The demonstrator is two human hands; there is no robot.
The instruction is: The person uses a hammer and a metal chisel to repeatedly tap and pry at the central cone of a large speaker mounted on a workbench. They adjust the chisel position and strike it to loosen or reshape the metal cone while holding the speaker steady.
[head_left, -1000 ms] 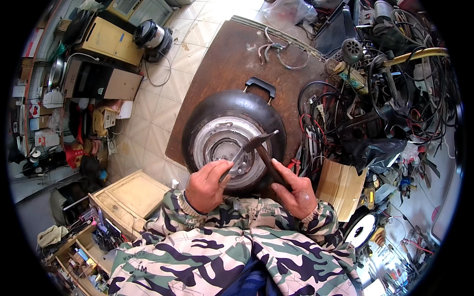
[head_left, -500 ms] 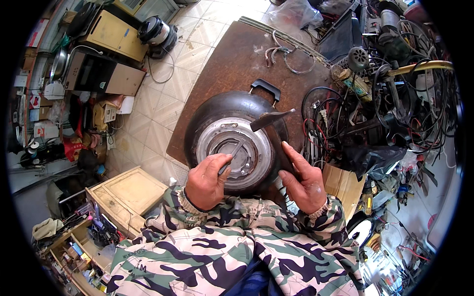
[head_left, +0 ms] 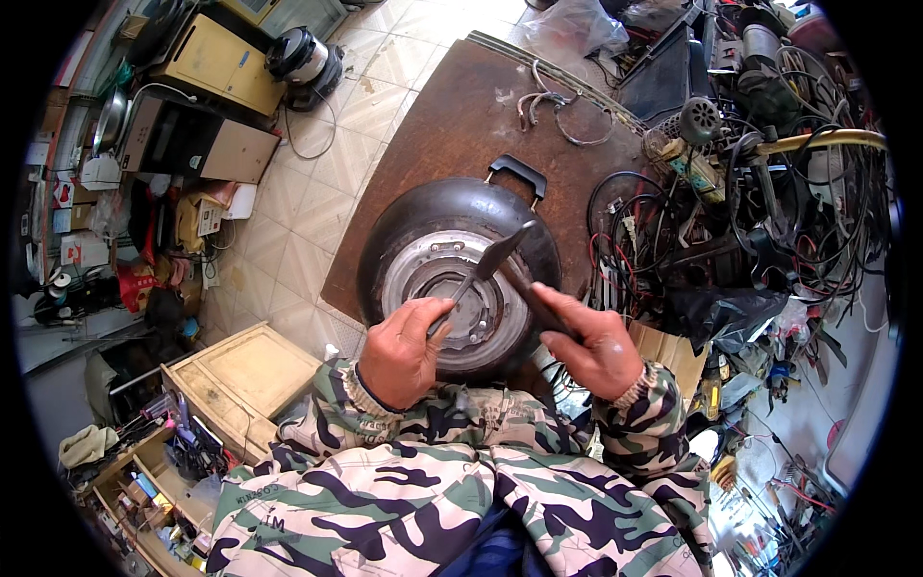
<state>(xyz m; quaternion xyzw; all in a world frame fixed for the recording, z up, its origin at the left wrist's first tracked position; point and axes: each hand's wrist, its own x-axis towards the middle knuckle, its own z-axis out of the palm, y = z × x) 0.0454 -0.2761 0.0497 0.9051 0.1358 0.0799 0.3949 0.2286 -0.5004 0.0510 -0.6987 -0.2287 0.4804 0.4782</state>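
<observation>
A dark, rounded metal pot (head_left: 399,216) lies upside down on the brown board, its black loop handle (head_left: 522,171) pointing away from me. On its underside is a silver metal ring (head_left: 409,252) around a recessed centre. My left hand (head_left: 396,354) pinches a thin metal chisel (head_left: 462,290) over that centre; its lower end is hidden by the fingers. My right hand (head_left: 601,346) is closed around the handle of a hammer (head_left: 500,252). In this view the hammer head overlaps the chisel's upper end; whether they touch I cannot tell.
Curved metal bands (head_left: 567,111) lie at the far side of the brown board (head_left: 433,125). Black cables (head_left: 630,207) and piled parts crowd the right. A wooden cabinet (head_left: 245,375) stands at near left, and an electric cooker (head_left: 300,60) sits on the tiled floor beyond.
The hammer has swung down and leftward, bringing its head to the chisel's upper end. My right hand has tilted with it, while my left hand stays almost in place.
</observation>
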